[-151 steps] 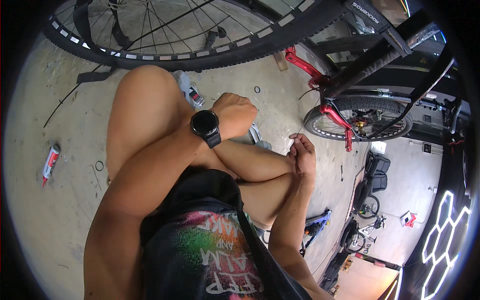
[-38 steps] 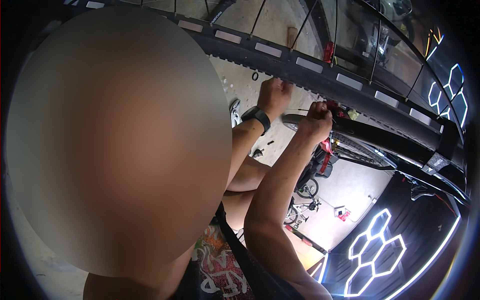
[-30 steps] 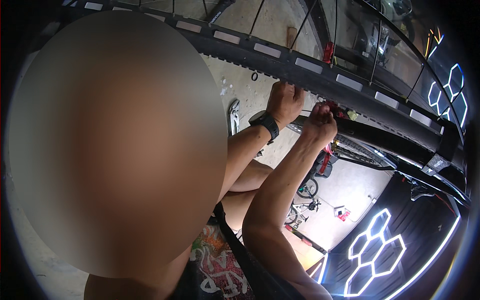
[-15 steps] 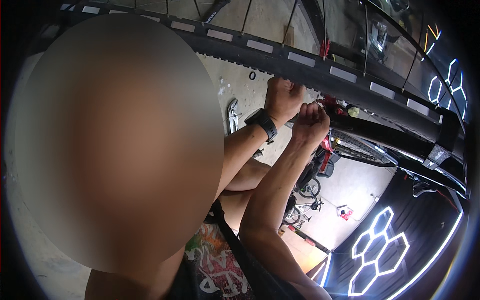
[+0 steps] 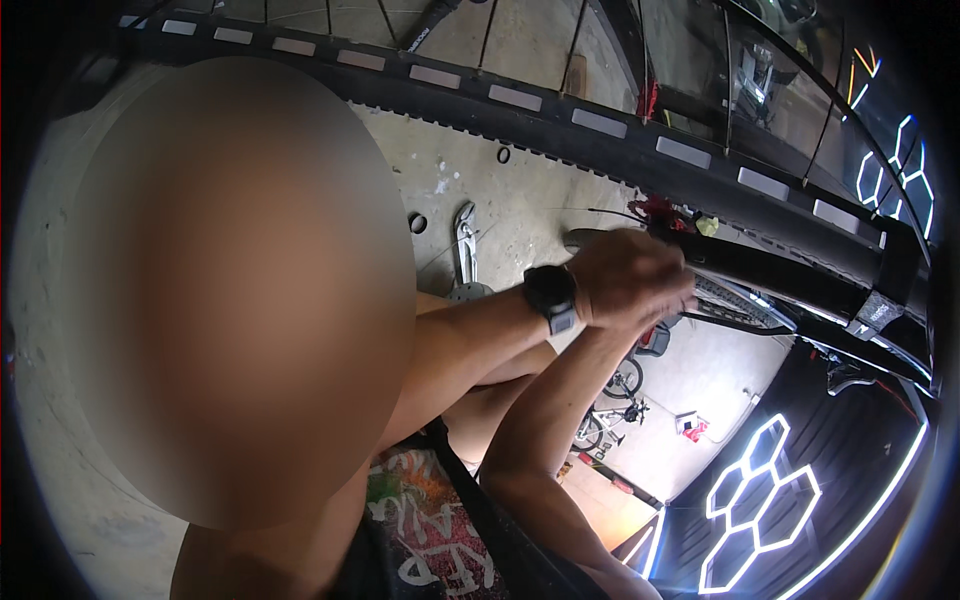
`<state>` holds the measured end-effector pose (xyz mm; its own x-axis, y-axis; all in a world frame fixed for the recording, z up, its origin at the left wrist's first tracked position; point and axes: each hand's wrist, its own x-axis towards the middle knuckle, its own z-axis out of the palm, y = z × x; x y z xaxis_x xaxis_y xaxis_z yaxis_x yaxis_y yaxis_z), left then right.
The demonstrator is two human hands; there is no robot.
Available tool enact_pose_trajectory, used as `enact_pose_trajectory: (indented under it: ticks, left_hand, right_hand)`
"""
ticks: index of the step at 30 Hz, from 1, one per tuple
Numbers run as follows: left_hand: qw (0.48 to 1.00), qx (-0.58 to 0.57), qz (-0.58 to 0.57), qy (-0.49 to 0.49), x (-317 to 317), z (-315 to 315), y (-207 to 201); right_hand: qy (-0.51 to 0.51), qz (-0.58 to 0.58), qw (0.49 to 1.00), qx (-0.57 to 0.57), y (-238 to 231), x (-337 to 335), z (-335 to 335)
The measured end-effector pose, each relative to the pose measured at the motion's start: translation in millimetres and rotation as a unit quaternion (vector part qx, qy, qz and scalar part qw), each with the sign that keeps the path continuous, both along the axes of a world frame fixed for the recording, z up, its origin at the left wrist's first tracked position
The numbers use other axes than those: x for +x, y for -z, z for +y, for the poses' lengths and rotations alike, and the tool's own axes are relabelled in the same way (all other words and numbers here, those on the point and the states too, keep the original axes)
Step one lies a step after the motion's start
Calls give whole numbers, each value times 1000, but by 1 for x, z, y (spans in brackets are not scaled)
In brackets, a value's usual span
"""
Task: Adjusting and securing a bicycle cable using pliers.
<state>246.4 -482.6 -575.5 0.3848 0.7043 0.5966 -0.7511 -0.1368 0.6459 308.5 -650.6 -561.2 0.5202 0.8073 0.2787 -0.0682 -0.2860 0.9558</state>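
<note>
My left hand (image 5: 628, 275), with a black watch (image 5: 551, 297) on its wrist, is curled closed beside a black bicycle tube (image 5: 775, 270). Its fingertips are smeared by motion, and whatever they may hold is hidden. Behind it, my right forearm (image 5: 565, 385) rises to the same spot; the left hand covers the right hand's fingers. Above both hands runs a bicycle wheel's black knobby tyre (image 5: 560, 140), with pale rectangles along it. A thin dark cable (image 5: 610, 212) sticks out near red parts (image 5: 660, 210) just above the left hand.
Silver pliers (image 5: 465, 240) lie on the concrete floor, with a black ring (image 5: 417, 223) and a smaller ring (image 5: 503, 155) nearby. Another bicycle (image 5: 610, 410) stands farther back. Lit hexagon lamps (image 5: 762, 490) hang on a dark wall. A large blurred oval hides the left side.
My left hand has moved right and down from the tyre's edge, crossing in front of my right hand. The black ring and the thin cable now show. My right forearm has barely moved.
</note>
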Motion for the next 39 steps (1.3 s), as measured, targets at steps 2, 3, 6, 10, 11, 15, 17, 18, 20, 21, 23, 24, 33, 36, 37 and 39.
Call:
enact_pose_trajectory:
  ticks: [2,3,6,10,11,15,17,18,20,21,23,24,33,36,37,39]
  left_hand:
    - [997,36,-43,-50,-6,-20,-11]
    - [995,77,-45,-41,-12,-30,-20]
    - [908,321,161,-214,0,-104,-29]
    - [984,157,54,-60,-20,-70,-46]
    - [995,97,19,-11,-29,-51,-53]
    - [995,-96,26,19,-19,14,-43]
    - [986,-157,54,-20,-1,26,-24]
    - [988,-134,57,-58,3,32,-9]
    - [982,-169,80,-33,-2,23,2]
    - [986,-139,90,4,-2,14,10]
    - [979,-190,59,48,-2,-9,21]
    - [959,-249,124,58,2,-27,34]
    - [750,-605,158,213,21,-42,80]
    - [806,-533,140,215,22,-44,77]
    - [797,-536,129,248,22,-44,76]
    - [742,-606,135,253,27,-41,83]
  right_hand:
    - [11,-277,825,-491,-28,12,-36]
    - [21,-390,620,-681,-49,20,-52]
    - [22,-495,-30,-868,-55,26,-39]
    - [75,-564,87,-818,-61,-5,-8]
    - [77,-586,114,-799,-61,-19,10]
    - [75,-638,154,-751,-57,-37,61]
    - [71,-616,132,-773,-46,-21,54]
    - [49,-577,115,-807,-35,-8,48]
    - [61,-549,40,-833,-16,8,37]
    - [63,-549,37,-832,-10,16,33]
    - [87,-449,-34,-889,-1,30,28]
    - [94,-396,-66,-911,5,33,27]
    - [87,-513,-112,-847,11,24,34]
    - [135,-593,-87,-789,7,40,20]
    - [138,-587,-79,-794,7,40,19]
    - [127,-561,-104,-811,12,38,23]
